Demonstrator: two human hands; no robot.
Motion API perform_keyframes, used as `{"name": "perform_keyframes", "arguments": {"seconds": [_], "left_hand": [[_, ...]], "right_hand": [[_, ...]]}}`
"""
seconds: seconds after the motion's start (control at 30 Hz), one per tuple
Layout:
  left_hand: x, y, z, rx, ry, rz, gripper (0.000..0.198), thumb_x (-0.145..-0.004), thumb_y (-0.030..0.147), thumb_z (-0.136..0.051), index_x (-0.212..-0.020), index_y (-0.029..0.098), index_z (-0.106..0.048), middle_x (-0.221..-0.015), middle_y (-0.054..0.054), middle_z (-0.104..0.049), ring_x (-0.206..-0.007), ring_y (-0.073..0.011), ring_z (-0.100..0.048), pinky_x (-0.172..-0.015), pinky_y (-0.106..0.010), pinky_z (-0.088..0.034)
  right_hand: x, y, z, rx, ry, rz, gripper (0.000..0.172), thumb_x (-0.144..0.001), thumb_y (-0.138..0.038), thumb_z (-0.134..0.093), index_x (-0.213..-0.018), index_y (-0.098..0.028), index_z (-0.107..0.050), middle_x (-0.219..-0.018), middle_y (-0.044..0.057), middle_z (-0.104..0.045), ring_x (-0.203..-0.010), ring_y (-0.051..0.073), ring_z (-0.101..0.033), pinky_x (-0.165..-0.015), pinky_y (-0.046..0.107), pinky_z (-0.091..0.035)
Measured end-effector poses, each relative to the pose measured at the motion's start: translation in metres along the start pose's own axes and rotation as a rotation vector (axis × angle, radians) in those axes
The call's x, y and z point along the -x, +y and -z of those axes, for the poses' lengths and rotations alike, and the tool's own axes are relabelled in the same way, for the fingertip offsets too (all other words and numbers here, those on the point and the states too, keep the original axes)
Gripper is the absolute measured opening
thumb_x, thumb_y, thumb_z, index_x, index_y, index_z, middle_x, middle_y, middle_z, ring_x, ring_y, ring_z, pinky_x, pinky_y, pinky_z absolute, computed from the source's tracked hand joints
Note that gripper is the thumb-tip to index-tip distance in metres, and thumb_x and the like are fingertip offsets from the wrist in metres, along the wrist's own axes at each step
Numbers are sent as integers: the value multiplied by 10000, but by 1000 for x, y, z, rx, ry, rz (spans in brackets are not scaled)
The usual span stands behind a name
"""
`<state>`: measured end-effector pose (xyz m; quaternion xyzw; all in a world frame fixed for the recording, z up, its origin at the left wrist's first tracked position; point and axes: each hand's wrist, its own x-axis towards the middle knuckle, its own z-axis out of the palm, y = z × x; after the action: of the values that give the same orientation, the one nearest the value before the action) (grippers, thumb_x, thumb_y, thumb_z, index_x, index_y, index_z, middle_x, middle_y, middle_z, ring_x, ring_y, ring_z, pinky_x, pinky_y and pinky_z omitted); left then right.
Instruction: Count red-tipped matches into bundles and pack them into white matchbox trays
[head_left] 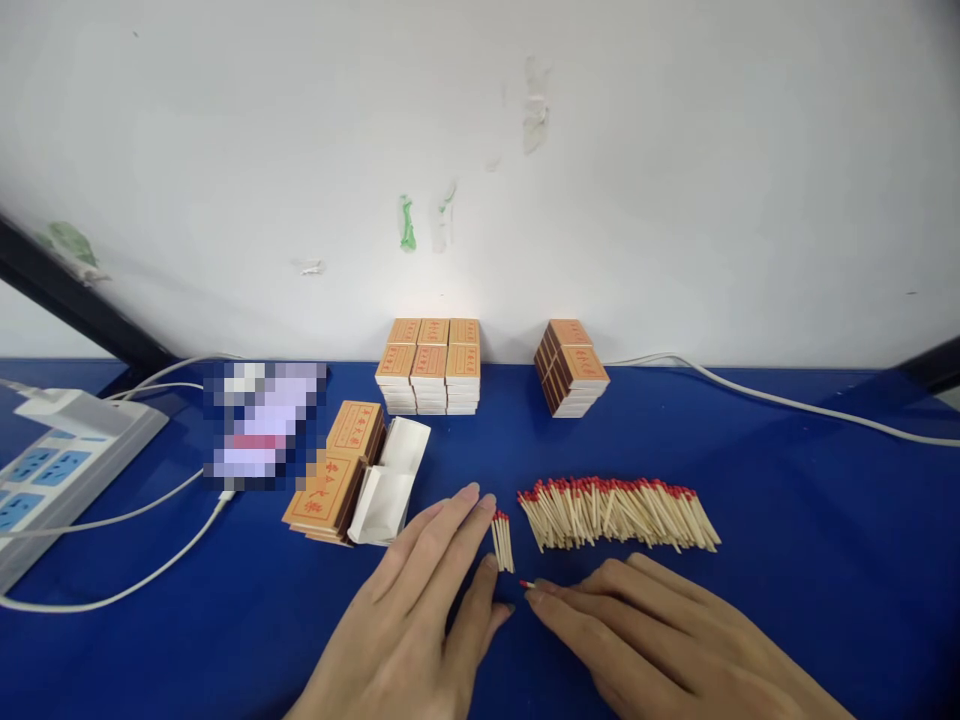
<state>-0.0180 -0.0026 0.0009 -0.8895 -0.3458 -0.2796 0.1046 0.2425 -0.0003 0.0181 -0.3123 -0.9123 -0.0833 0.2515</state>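
The right hand (637, 630) is pinching a single red-headed wooden match (529, 585), head pointing leftward. Just beyond, a small row of red-headed wooden matches (503, 545) is lying crosswise to it, the left hand (416, 595) nearer, fingers loosely parted. A wide red-headed match heap (615, 515) is lying farther right.

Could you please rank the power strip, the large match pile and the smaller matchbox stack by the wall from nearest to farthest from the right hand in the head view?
From the right hand:
1. Large match pile: just beyond it.
2. Smaller matchbox stack: farther back, beyond the pile.
3. Power strip: at the far left.
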Motion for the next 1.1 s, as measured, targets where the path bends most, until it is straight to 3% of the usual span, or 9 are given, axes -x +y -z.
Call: {"name": "perform_keyframes", "arguments": {"seconds": [0.17, 0.27, 0.4, 0.53, 0.7, 0.8, 0.9, 1.1], "left_hand": [[4, 2, -7, 30, 46, 33, 242, -1159, 125, -553, -1186, 38, -777, -1552, -234, -655, -1556, -393, -532, -1162, -529, -594], [4, 0, -5, 24, 39, 30, 231, -1157, 136, -570, -1197, 39, -776, -1541, -230, -666, -1547, -387, -543, -1163, -525, -593], [1, -2, 1, 8, 0, 8, 209, -1136, 135, -611, -1214, 23, -769, -1531, -247, -669, -1536, -411, -554, -1143, -534, -614], [1, -2, 2, -1, 4, 12, 214, -1134, 133, -610, -1223, 20, -769, -1513, -257, -679, -1521, -417, -571, -1136, -534, -622], [4, -1, -1, 6, 28, -3, 204, -1118, 125, -633, -1193, -4, -773, -1495, -283, -682, -1503, -441, -586, -1147, -554, -613], [4, -2, -2, 6, 27, -17, 216, -1114, 109, -630, -1215, -29, -762, -1483, -302, -681, -1495, -453, -592, -1137, -559, -619], [2, -1, -1, 10, 24, -14, 218, -1117, 104, -623, -1216, -34, -760, -1472, -303, -689, -1481, -450, -607, -1123, -551, -630], [0, -1, 2, 11, 25, -5, 218, -1127, 100, -588, -1192, -3, -769, -1485, -280, -691, -1480, -429, -617, -1117, -539, -641]], "right_hand": [[15, -1, -8, -59, -52, -33, 430, -1210, -210, -301, -1395, -213, -689, -1137, -1, -860, -1008, 188, -827, -951, 340, -637], [17, -4, -13, -124, -79, -95, 389, -1189, -195, -353, -1424, -180, -663, -1072, 55, -829, -945, 191, -810, -887, 313, -653], [7, -11, -18, -238, -49, -254, 315, -1133, -106, -459, -1301, -207, -705, -921, 15, -745, -742, 142, -737, -695, 240, -618], [-2, -17, -22, -270, -28, -344, 311, -1107, -78, -484, -1245, -215, -728, -925, 15, -726, -728, 135, -732, -671, 230, -597], [-5, -20, -21, -221, -22, -353, 303, -1087, -72, -505, -1242, -219, -719, -968, 31, -744, -756, 143, -757, -680, 232, -599], [-3, -23, -20, -188, -75, -370, 184, -1097, -141, -541, -1040, -233, -689, -846, -1, -691, -628, 137, -699, -586, 238, -564], [-4, -26, -18, -118, -123, -353, 260, -1093, -148, -499, -876, -256, -593, -738, -25, -632, -532, 138, -648, -481, 252, -497], [-14, -26, -20, -44, -149, -385, 295, -1047, -98, -425, -842, -264, -557, -660, -28, -629, -480, 155, -669, -463, 268, -476]]}}
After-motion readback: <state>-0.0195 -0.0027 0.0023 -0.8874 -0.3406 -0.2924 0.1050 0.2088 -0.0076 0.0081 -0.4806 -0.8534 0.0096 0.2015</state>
